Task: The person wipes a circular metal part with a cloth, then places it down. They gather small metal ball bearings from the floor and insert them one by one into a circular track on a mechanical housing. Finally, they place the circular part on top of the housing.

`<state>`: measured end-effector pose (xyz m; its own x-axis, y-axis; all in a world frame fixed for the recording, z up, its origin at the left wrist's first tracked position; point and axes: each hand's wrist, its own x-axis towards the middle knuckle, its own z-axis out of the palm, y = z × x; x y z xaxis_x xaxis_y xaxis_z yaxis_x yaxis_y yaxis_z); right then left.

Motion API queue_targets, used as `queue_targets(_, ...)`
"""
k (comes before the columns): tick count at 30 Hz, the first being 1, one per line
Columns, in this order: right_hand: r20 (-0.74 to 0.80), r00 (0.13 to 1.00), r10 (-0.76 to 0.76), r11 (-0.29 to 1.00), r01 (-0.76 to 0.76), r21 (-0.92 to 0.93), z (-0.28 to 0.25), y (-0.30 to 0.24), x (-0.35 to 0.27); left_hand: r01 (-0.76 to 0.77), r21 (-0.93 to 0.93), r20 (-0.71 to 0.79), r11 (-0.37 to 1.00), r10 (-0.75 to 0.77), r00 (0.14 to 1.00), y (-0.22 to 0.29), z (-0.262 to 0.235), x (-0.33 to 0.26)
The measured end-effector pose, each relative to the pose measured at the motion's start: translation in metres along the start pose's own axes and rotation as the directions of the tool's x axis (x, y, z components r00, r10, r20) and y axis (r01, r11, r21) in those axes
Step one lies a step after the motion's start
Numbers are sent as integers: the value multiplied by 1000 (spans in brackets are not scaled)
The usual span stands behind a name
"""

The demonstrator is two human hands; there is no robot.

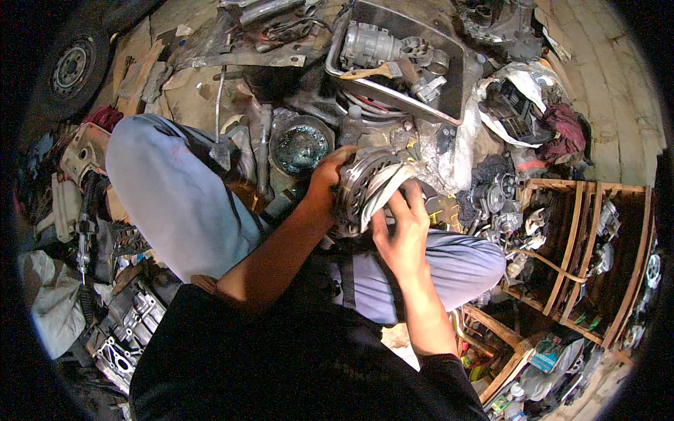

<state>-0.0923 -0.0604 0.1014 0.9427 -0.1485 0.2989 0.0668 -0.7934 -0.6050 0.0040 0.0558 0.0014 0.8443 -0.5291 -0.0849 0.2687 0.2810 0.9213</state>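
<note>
Between my hands, above my lap, is a round, dark metal machine part [351, 188] with notches or teeth round its edge. My left hand [327, 177] grips it from the left, the fingers partly hidden behind it. Across its right side runs a folded white strip [386, 188] that looks like a rag. My right hand [406, 235] is closed on this strip, thumb and fingers bent against the part's right side. Just beyond my left hand stands a round pan [302, 146] of dark, shiny liquid.
A metal-rimmed tray [394, 85] beyond my hands holds a grey motor-like unit [368, 45] and a paintbrush [372, 71]. White sacking [484, 105] with dark parts lies right of it. A wooden rack [577, 245] stands at right; engine castings [133, 326] lie left, a wheel [74, 67] far left.
</note>
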Motion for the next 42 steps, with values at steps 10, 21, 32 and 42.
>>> queue_targets(10,-80,993,92,976,-73,206,8,12,-13,129,-190,-53,973,-142,989,-22,-9,3)
queue_targets(21,-60,782,620,245,-120,962,-8,33,-46,301,-775,58,555,-412,909,-38,4,0)
queue_targets(32,-264,893,363,850,-202,486,-12,28,-36,376,-843,201,384,-423,883,-30,6,5)
queue_targets(42,-9,999,33,999,-33,16,-10,-3,-1,346,-752,259,561,-230,938,-18,3,-2)
